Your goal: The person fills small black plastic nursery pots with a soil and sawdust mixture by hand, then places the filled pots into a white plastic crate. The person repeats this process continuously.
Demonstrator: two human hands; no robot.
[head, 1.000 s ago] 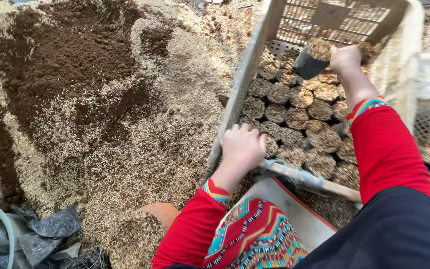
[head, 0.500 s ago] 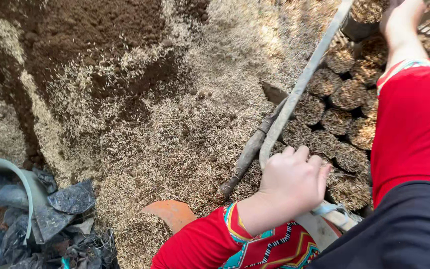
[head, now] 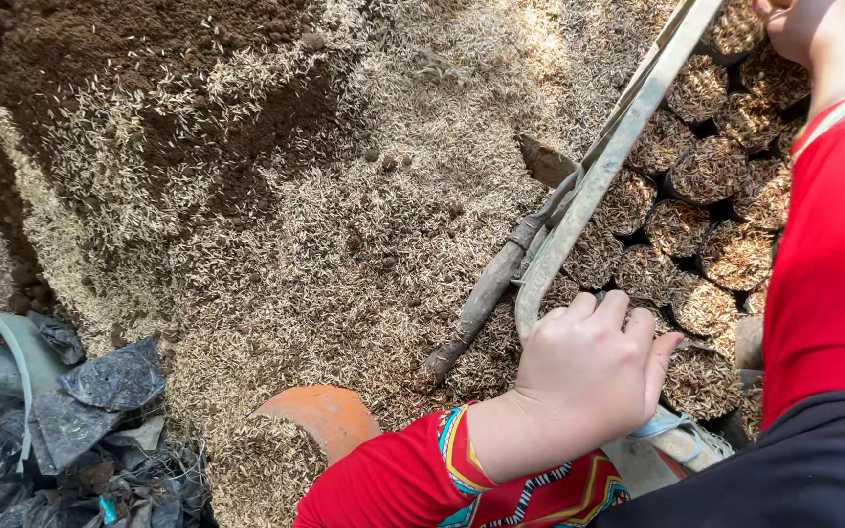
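My left hand (head: 594, 362) rests fingers curled on the near corner of a pale plastic crate (head: 606, 161), gripping its rim. The crate holds several small black bags (head: 682, 230) filled with a soil and husk mix, packed side by side. My right hand (head: 796, 24) is at the top right edge, over the far filled bags; its fingers are cut off by the frame. Both arms wear red sleeves with patterned cuffs.
A heap of rice husk (head: 344, 225) and dark soil (head: 100, 88) fills the ground to the left. A worn wooden-handled tool (head: 486, 298) lies beside the crate. An orange curved piece (head: 320, 416) sits half buried. A basin (head: 12, 342) with empty black bags (head: 100, 420) is at bottom left.
The view has dropped and swung left, closer to the crate's near corner. My left hand stays on the crate rim; my right hand has gone toward the top right edge.
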